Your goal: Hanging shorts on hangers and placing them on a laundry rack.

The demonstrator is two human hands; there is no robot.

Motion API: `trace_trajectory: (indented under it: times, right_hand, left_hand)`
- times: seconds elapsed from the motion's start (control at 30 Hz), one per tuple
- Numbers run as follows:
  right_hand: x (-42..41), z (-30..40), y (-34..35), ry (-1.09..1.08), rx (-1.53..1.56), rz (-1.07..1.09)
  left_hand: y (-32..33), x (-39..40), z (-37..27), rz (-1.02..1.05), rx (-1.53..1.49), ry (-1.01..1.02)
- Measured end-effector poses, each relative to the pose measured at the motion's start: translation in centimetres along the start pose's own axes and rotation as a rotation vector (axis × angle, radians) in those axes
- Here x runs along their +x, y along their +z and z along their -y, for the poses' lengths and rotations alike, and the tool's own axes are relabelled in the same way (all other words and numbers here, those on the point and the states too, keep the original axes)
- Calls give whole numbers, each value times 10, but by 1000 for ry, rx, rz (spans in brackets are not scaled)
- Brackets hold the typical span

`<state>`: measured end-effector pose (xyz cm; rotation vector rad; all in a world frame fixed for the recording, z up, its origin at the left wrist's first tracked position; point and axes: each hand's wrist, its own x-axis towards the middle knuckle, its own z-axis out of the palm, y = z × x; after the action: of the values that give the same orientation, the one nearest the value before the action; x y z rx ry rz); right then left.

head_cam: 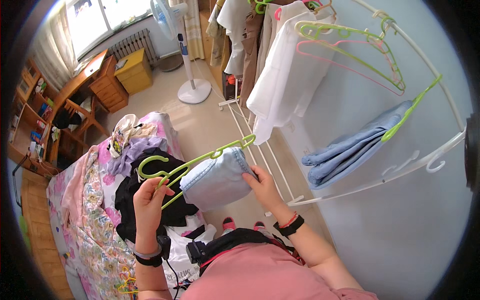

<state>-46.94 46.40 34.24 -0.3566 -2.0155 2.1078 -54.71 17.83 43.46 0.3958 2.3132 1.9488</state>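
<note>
My left hand (152, 198) grips a green plastic clothes hanger (197, 160) near its neck, with the hook above the fingers. A folded light-blue denim garment (215, 180) hangs over the hanger's bar. My right hand (262, 187) pinches the right edge of this denim between thumb and fingers. To the right, folded blue denim trousers (356, 146) hang from another green hanger (410, 108) on the white rack. Empty green and pink hangers (352, 52) hang above them, beside a white shirt (279, 71). How the denim's far side lies is hidden.
A white metal clothes rack (446, 88) curves along the right wall, its lower rails (258, 153) near the floor. At left is a bed with a floral sheet (56, 191), holding black clothes (150, 161) and other heaped garments. A white standing fan (194, 91) stands farther back.
</note>
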Motion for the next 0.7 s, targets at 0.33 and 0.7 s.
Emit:
trace_trajectory:
  times: [0.33, 0.7]
  right_hand:
    - [-15, 37, 48, -437, -285, 220]
    - [-7, 24, -17, 145, 205, -358]
  left_hand:
    - [49, 0, 36, 137, 21, -37]
    - [68, 7, 8, 275, 281, 288]
